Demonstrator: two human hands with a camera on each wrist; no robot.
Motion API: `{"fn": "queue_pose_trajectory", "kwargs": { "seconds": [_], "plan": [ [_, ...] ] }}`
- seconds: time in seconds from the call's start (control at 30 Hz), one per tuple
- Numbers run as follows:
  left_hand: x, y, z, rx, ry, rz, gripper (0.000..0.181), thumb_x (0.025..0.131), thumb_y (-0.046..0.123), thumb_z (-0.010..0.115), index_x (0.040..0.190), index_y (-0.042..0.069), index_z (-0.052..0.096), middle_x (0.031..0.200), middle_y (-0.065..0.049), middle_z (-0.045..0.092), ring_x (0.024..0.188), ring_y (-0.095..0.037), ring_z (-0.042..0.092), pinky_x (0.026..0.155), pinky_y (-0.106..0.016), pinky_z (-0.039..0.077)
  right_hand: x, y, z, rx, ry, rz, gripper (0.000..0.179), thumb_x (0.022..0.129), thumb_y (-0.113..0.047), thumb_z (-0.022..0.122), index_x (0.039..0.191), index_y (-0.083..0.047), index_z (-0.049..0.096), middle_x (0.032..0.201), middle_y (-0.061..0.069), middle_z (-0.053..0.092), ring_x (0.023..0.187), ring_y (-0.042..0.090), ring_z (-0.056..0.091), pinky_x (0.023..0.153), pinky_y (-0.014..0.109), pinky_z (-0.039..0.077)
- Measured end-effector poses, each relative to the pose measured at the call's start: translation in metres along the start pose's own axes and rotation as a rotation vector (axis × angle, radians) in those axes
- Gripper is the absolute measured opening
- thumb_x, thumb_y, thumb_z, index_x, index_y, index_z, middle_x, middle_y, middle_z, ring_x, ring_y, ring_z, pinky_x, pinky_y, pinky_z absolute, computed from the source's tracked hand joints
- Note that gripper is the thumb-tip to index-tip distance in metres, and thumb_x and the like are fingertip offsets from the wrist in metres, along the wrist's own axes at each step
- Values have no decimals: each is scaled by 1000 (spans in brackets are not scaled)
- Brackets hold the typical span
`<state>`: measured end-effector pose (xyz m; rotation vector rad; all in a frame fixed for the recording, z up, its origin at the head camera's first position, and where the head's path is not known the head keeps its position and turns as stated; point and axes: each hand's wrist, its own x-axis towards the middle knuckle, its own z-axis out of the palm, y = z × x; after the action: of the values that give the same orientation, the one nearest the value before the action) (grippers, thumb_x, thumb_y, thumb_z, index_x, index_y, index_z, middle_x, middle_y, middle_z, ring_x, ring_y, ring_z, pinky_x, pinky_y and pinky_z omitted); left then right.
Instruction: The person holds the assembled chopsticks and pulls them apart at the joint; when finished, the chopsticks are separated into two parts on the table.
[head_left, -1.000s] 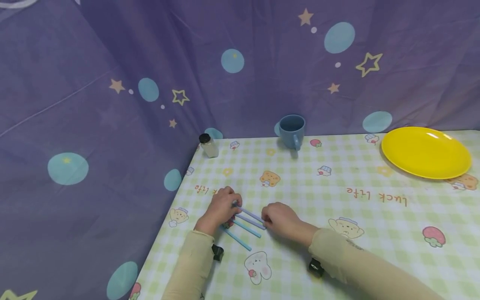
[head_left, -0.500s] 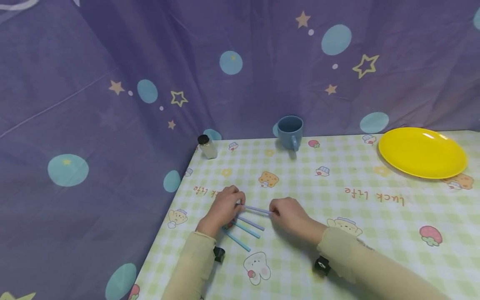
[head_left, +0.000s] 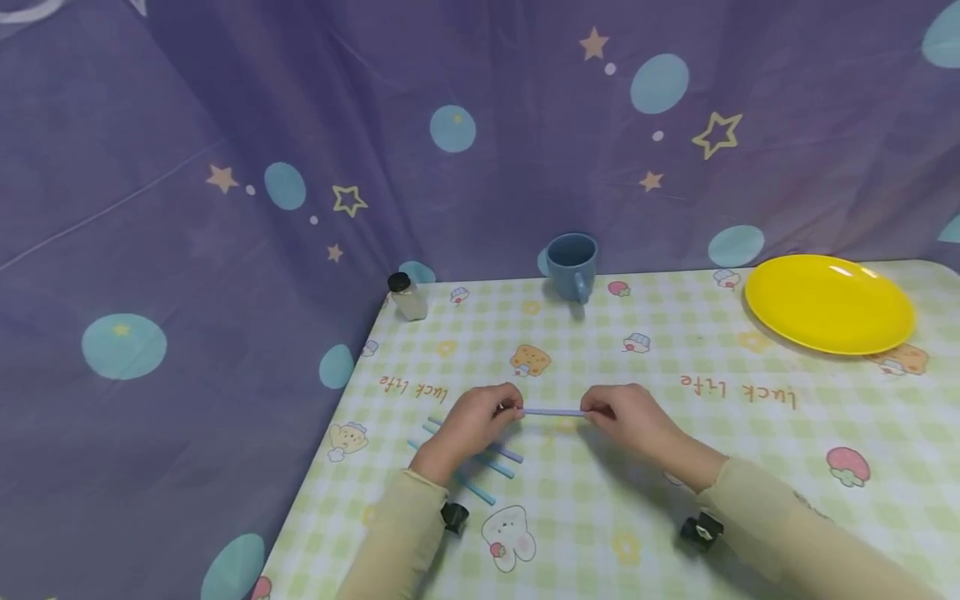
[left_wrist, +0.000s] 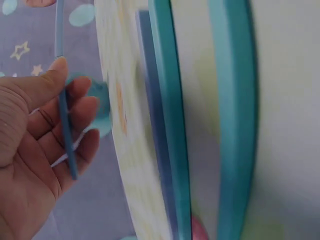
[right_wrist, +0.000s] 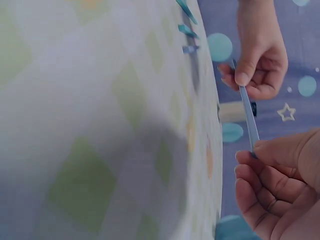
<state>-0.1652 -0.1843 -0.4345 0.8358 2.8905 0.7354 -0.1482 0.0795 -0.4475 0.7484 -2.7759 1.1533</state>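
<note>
"What's lifted so far?"

"One lavender stick (head_left: 553,412), spanning from the right hand (head_left: 633,417), pinching near one end, to the left hand (head_left: 474,421), pinching partway along."

"And not yet?"

"Three: a purple stick (head_left: 507,454) and two turquoise sticks (head_left: 476,490), on the tablecloth (head_left: 600,492) below the left hand."

The table (head_left: 585,508) (green-checked) bears sticks (head_left: 476,490), bottle (head_left: 410,302), mug (head_left: 568,273), yellow plate (head_left: 828,304).

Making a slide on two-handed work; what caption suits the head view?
Left hand and right hand hold a lavender stick above a checked tablecloth, three more sticks lying nearby.
</note>
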Motion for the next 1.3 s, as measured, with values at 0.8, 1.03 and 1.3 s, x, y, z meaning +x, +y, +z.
{"fn": "queue_pose_trajectory", "kwargs": {
  "seconds": [0.8, 1.03, 1.3],
  "plan": [
    [43, 65, 48, -373, -74, 158, 6, 93, 11, 66, 96, 8, 71, 88, 7, 72, 76, 4, 61, 69, -14, 48, -37, 20, -33, -95, 134, -139, 12, 82, -6, 77, 87, -17, 75, 81, -13, 66, 66, -1, 53, 60, 25, 48],
    [50, 79, 55, -390, -91, 173, 6, 94, 10, 65, 95, 9, 71, 88, 5, 73, 81, 4, 63, 74, -13, 49, -44, 28, -36, -120, 181, -198, 13, 80, -10, 79, 90, -17, 78, 84, -10, 72, 70, 0, 62, 61, 24, 51],
    [57, 88, 64, -370, -26, 211, 6, 93, 7, 66, 92, 6, 72, 83, 6, 72, 76, 8, 62, 68, -11, 48, -52, 37, -41, -27, 205, -191, 16, 82, -5, 77, 94, -16, 78, 86, -8, 73, 71, -2, 61, 60, 22, 51]
  ]
}}
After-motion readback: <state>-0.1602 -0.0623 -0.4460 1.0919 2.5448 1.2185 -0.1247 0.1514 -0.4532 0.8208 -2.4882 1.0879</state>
